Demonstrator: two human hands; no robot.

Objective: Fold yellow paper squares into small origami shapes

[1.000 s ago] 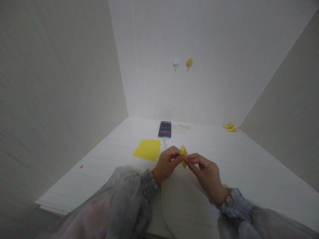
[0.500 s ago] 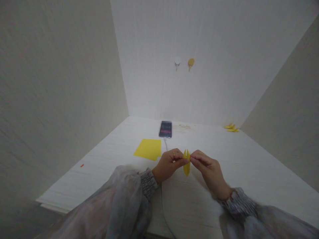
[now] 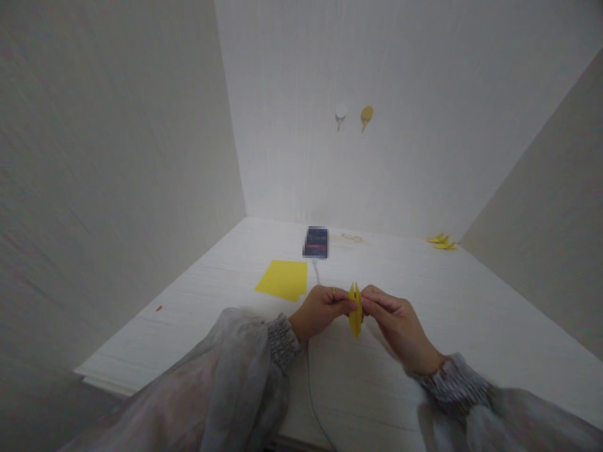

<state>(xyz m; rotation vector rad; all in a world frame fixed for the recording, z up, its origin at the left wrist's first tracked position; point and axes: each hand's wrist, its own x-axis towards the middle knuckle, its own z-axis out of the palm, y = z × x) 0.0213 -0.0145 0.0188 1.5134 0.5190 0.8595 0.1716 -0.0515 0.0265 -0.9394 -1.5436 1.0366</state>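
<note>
Head view: the left hand (image 3: 320, 312) and right hand (image 3: 402, 323) pinch a narrow, pointed piece of folded yellow paper (image 3: 355, 325) between them, over a white worktop (image 3: 211, 295). Flat yellow paper (image 3: 282, 279) lies near the left hand, a pixelated phone (image 3: 316, 242) beyond; small folded yellow papers (image 3: 443, 246) sit far right.

white table (image 3: 207, 304): yellow paper (image 3: 281, 279) near left hand (image 3: 319, 312), dark device (image 3: 316, 243) beyond it; folded yellow pieces (image 3: 443, 246) well beyond right hand (image 3: 401, 323).

Phone (image 3: 316, 243) beyond folded paper (image 3: 355, 326)
</note>
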